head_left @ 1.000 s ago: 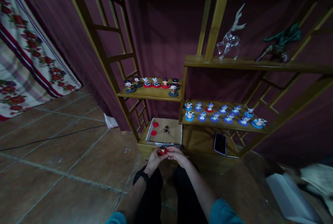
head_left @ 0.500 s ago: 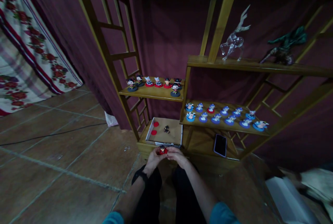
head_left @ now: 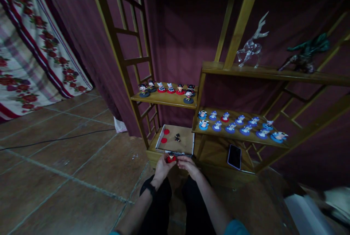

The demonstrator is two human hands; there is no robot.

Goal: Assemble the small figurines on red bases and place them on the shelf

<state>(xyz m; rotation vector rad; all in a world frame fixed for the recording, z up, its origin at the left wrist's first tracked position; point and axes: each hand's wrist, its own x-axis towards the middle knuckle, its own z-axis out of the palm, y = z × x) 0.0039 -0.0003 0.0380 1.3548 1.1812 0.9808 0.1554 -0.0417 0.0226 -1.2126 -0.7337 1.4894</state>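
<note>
A small black-haired figurine [head_left: 171, 156] on a red round base is held in my left hand [head_left: 162, 167], its thumb and fingers closed around the base's side. Just to the right of it, my right hand [head_left: 188, 164] has its fingers stretched toward the figurine, with a slight gap at the fingertips; it appears to hold nothing. Both hands are over the front edge of a shallow cardboard box [head_left: 187, 144]. Inside the box lie dark small figure pieces [head_left: 177, 138] and two red discs, a rear disc [head_left: 166, 132] and a front disc [head_left: 163, 140].
Above the box, a wooden shelf [head_left: 164, 98] carries several figurines on dark and red bases. Blue and purple figurines stand on the right shelf [head_left: 246, 136], over a phone [head_left: 234, 156]. Higher up are a glass deer [head_left: 250, 51] and a green statue [head_left: 306, 53].
The view has shifted slightly, so the shelves sit a little further right and lower. My right fingertips have drawn back slightly from the figurine, which stays in my left hand.
</note>
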